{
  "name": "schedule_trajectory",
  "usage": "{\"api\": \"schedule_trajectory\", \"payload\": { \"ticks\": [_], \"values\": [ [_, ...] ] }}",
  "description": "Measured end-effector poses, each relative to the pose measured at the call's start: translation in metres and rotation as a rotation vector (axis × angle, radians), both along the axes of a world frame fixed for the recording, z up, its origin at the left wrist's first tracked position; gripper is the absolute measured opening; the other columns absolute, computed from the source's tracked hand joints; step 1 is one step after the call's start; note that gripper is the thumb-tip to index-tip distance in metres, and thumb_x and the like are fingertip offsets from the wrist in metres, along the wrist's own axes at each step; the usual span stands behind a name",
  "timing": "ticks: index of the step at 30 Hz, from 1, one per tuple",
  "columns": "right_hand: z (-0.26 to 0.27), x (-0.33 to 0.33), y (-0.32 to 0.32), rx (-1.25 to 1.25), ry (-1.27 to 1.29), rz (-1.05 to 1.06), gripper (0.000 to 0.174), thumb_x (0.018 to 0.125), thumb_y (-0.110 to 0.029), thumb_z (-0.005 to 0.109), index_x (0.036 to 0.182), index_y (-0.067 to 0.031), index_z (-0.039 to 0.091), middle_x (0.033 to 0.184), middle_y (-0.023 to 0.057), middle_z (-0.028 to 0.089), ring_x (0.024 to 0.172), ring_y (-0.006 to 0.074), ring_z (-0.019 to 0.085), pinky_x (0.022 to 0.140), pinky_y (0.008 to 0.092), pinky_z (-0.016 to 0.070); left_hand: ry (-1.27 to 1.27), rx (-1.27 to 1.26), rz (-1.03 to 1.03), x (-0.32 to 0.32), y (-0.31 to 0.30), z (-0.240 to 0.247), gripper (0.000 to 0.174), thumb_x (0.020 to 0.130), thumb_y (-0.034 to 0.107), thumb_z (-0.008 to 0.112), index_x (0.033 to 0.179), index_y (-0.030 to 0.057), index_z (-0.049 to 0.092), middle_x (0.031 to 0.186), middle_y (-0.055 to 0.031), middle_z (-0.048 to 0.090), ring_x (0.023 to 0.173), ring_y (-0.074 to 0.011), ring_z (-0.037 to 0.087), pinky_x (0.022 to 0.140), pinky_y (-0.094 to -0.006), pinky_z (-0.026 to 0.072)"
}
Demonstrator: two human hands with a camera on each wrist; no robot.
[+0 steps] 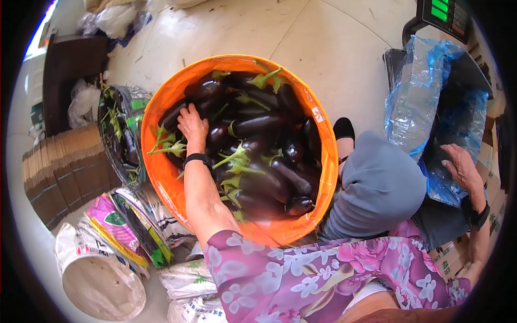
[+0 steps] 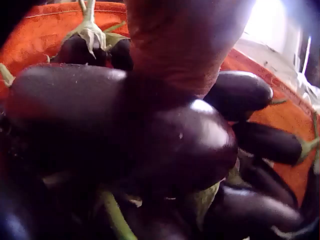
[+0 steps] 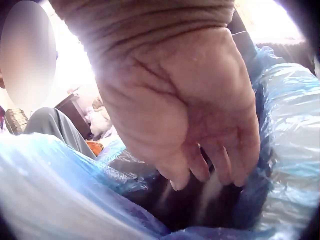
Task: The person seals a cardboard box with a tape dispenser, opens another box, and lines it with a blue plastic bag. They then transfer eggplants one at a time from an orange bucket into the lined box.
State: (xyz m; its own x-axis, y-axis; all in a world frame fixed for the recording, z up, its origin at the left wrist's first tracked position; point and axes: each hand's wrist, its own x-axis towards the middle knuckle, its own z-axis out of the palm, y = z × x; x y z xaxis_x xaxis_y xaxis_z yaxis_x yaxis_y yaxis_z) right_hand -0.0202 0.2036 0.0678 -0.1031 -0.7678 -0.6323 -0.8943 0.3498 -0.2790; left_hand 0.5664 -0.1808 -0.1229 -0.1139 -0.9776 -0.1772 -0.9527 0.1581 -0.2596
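Glossy dark eggplants (image 1: 260, 125) with green stems fill a round orange tub (image 1: 167, 202). Over the tub's left side, my left hand (image 1: 192, 127) reaches down, its fingers spread on the eggplants. A large eggplant (image 2: 120, 120) lies close under this hand in the left wrist view, where the fingers are hidden. To the right, my right hand (image 1: 461, 168) hangs palm down with loosely bent fingers inside a bin lined with blue clear plastic (image 1: 417, 107). Under its fingertips (image 3: 237, 180) the right wrist view shows something dark and shiny at the bottom of the lining.
A scale display (image 1: 441, 13) with green digits stands beyond the lined bin. Left of the tub are a sack of eggplants (image 1: 126, 134), a stack of flattened cardboard (image 1: 70, 167), printed sacks (image 1: 113, 218) and a white bucket (image 1: 102, 288). My knee (image 1: 371, 188) is between tub and bin.
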Motion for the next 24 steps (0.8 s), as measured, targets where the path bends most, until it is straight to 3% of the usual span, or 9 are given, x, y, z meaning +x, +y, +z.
{"api": "schedule_trajectory", "payload": {
  "ticks": [1, 2, 4, 11, 14, 17, 18, 22, 24],
  "values": [
    [-0.005, 0.003, 0.003, 0.012, -0.003, -0.013, 0.04, 0.084, -0.005, 0.062, 0.123, -0.001, 0.054, 0.109, 0.0217, 0.059, 0.103, 0.0429, 0.055, 0.09, 0.0465, 0.0441, -0.042, -0.032, -0.026, -0.002, -0.002, -0.005, 0.066, 0.068, 0.024, 0.085, 0.124, 0.0062, 0.055, 0.115, -0.015, 0.053, 0.112, -0.038, 0.053, 0.09, -0.0527, 0.0473],
    [-0.008, 0.002, 0.007, 0.011, -0.006, -0.02, 0.04, 0.084, -0.005, 0.063, 0.123, -0.0009, 0.054, 0.109, 0.0218, 0.059, 0.103, 0.043, 0.055, 0.09, 0.0469, 0.044, -0.04, -0.026, -0.035, -0.005, -0.005, -0.009, 0.066, 0.068, 0.024, 0.085, 0.124, 0.0062, 0.055, 0.115, -0.015, 0.053, 0.112, -0.038, 0.053, 0.09, -0.0527, 0.0473],
    [-0.012, 0.004, 0.008, 0.008, -0.012, -0.029, 0.04, 0.084, -0.006, 0.063, 0.123, -0.0007, 0.054, 0.108, 0.0219, 0.059, 0.103, 0.0431, 0.055, 0.09, 0.0473, 0.044, -0.112, -0.034, -0.235, -0.007, -0.012, -0.012, 0.059, 0.066, 0.024, 0.085, 0.114, 0.0055, 0.058, 0.112, -0.0144, 0.053, 0.113, -0.0366, 0.053, 0.089, -0.0514, 0.0478],
    [-0.013, 0.011, 0.002, -0.02, -0.088, -0.034, 0.038, 0.086, -0.006, 0.062, 0.124, -0.0016, 0.055, 0.116, 0.0206, 0.059, 0.108, 0.0416, 0.055, 0.094, 0.0452, 0.0436, 0.016, 0.062, -0.189, -0.004, -0.003, 0.002, 0.061, 0.062, 0.021, 0.085, 0.115, 0.0064, 0.058, 0.11, -0.0132, 0.054, 0.106, -0.0337, 0.057, 0.086, -0.0472, 0.0495],
    [-0.012, 0.003, -0.001, -0.041, -0.093, -0.051, 0.039, 0.087, -0.007, 0.061, 0.125, -0.0021, 0.054, 0.119, 0.0199, 0.058, 0.109, 0.0408, 0.054, 0.096, 0.0447, 0.043, 0.163, 0.051, -0.304, 0.005, 0.007, 0.022, 0.062, 0.061, 0.019, 0.082, 0.117, 0.0061, 0.057, 0.112, -0.0145, 0.055, 0.106, -0.0347, 0.057, 0.087, -0.0468, 0.05],
    [-0.012, 0.003, -0.002, -0.061, -0.094, -0.044, 0.038, 0.089, -0.008, 0.06, 0.125, -0.0018, 0.054, 0.118, 0.0203, 0.059, 0.109, 0.0411, 0.054, 0.096, 0.0448, 0.0431, 0.466, -0.053, -0.349, -0.009, 0.019, 0.053, 0.063, 0.062, 0.014, 0.08, 0.119, 0.0062, 0.055, 0.116, -0.016, 0.055, 0.111, -0.0363, 0.055, 0.092, -0.0476, 0.0486],
    [-0.013, 0.007, -0.002, -0.09, -0.089, -0.026, 0.037, 0.09, -0.009, 0.059, 0.125, -0.0013, 0.055, 0.117, 0.0208, 0.059, 0.108, 0.0416, 0.055, 0.096, 0.045, 0.0434, 0.575, -0.125, -0.403, -0.019, 0.021, 0.071, 0.061, 0.066, 0.011, 0.08, 0.12, 0.004, 0.056, 0.113, -0.0158, 0.058, 0.107, -0.0335, 0.059, 0.093, -0.0436, 0.0492],
    [-0.008, 0.012, -0.012, -0.094, -0.142, -0.027, 0.035, 0.09, -0.01, 0.058, 0.124, -0.0004, 0.056, 0.115, 0.0211, 0.06, 0.107, 0.0408, 0.056, 0.095, 0.0443, 0.044, 1.327, -0.009, 0.12, -0.052, 0.031, 0.143, 0.049, 0.078, 0.013, 0.079, 0.12, -0.0013, 0.057, 0.109, -0.0084, 0.062, 0.096, -0.0214, 0.063, 0.09, -0.034, 0.0494],
    [-0.007, 0.013, -0.011, -0.139, -0.177, -0.101, 0.035, 0.089, -0.011, 0.059, 0.123, 0.0, 0.056, 0.114, 0.0208, 0.06, 0.105, 0.0391, 0.057, 0.094, 0.0435, 0.0451, 1.865, 0.093, 0.201, -0.065, 0.032, 0.158, 0.045, 0.085, 0.015, 0.071, 0.124, 0.0015, 0.054, 0.113, -0.0073, 0.06, 0.102, -0.0201, 0.06, 0.092, -0.036, 0.0489]
  ]
}}
